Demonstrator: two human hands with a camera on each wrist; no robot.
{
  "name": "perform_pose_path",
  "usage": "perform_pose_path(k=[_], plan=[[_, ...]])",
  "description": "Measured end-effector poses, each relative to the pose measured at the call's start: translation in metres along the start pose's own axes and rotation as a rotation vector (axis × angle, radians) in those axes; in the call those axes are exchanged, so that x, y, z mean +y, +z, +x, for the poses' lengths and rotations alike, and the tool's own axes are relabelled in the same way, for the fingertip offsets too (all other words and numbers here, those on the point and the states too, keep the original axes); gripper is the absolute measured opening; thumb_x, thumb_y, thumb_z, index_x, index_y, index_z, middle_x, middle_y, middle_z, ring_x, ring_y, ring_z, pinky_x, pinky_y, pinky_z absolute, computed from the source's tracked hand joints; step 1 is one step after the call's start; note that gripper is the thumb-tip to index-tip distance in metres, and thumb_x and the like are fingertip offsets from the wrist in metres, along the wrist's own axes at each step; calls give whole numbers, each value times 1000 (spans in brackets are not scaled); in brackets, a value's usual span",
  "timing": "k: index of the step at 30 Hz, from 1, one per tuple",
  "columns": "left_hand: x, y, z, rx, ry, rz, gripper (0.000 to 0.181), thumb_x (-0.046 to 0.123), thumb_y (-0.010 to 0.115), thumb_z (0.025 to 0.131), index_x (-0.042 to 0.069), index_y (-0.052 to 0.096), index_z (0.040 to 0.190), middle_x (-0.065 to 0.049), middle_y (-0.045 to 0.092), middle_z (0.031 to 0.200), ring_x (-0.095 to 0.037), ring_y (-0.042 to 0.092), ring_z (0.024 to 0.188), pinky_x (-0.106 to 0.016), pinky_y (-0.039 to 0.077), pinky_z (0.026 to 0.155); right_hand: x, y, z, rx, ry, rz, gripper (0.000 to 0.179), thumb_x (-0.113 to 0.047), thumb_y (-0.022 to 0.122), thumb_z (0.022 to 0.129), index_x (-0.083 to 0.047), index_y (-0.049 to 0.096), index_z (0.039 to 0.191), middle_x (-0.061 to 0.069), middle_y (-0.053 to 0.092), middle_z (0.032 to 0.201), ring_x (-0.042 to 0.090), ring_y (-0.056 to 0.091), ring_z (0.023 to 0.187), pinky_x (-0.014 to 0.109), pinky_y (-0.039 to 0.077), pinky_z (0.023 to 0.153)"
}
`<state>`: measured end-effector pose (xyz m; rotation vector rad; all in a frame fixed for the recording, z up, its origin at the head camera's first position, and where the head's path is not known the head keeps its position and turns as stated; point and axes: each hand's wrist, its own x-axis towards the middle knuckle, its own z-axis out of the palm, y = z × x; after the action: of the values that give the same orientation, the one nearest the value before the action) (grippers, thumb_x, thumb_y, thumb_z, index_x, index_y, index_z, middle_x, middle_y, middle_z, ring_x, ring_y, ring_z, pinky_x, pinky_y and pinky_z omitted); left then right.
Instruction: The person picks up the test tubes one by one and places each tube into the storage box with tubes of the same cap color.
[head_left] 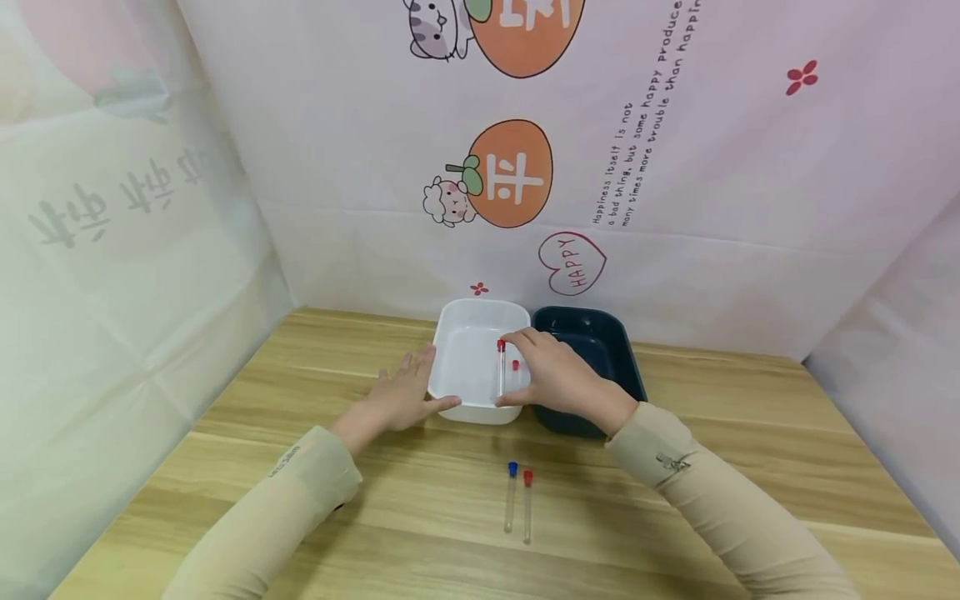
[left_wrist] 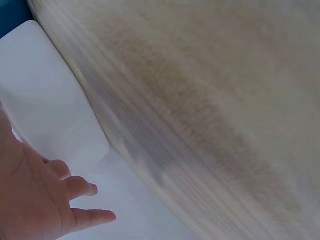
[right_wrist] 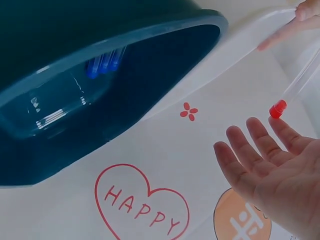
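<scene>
My right hand pinches a clear test tube with a red cap over the white bin. The tube stands nearly upright, index finger at its cap and thumb at its lower end. Fingers spread, my left hand rests at the left side and near corner of that bin. Another red cap shows inside the white bin, partly behind the right hand. On the table in front lie a blue-capped test tube and a red-capped test tube, side by side.
A dark teal bin stands right beside the white one. Several blue-capped tubes lie in it, seen in the right wrist view. Behind both bins hangs a printed white cloth along the wooden table's back edge.
</scene>
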<state>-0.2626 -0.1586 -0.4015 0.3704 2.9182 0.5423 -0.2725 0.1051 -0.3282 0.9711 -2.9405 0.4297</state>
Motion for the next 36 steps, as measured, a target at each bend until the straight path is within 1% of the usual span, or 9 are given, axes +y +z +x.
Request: perform_pose_path(k=[8,12,15,20,23,29,36], plan=[[2,-2,0,-11,-2,8,107,69,52,97,3,0,164,-13,3,171,-41,6,155,-72,8,116,0,5,16,-37,33,-12,91,-50,87,79,-5,49,149,20,50,148,36,51,124,55,45,107],[1,-4,1,-7,-4,13,109,72,50,96,4,0,164,-13,3,171,-41,6,155,-72,8,116,0,8,27,-36,44,-21,91,-51,86,80,-5,49,150,19,48,150,36,49,128,57,42,109],[0,-3,1,-5,0,6,108,71,51,96,4,0,164,-13,3,171,-41,5,154,-73,8,115,0,12,35,-34,55,-22,91,-50,87,80,-5,49,150,20,48,150,37,49,130,57,41,109],[-1,-1,2,-8,1,-4,108,70,52,97,4,0,164,-13,3,171,-42,5,154,-73,7,115,1,19,45,-47,81,-8,91,-49,87,80,-4,49,149,20,49,149,36,50,130,55,43,109],[-2,0,3,-8,-3,2,109,71,52,96,4,0,164,-12,3,171,-41,5,155,-73,8,115,2,24,51,-55,91,0,91,-49,87,80,-5,49,149,20,49,149,36,51,129,56,42,109],[-3,0,2,-9,-2,11,108,71,51,96,4,0,164,-12,3,171,-41,5,154,-73,9,115,-2,36,65,-71,78,18,91,-48,88,79,-3,49,149,20,50,148,36,51,130,54,44,109],[-2,-1,2,-15,-2,11,108,70,52,96,5,1,164,-10,2,171,-41,6,154,-74,9,114,-7,54,78,-86,69,31,92,-47,88,80,-1,47,150,20,51,147,37,50,132,54,39,112]])
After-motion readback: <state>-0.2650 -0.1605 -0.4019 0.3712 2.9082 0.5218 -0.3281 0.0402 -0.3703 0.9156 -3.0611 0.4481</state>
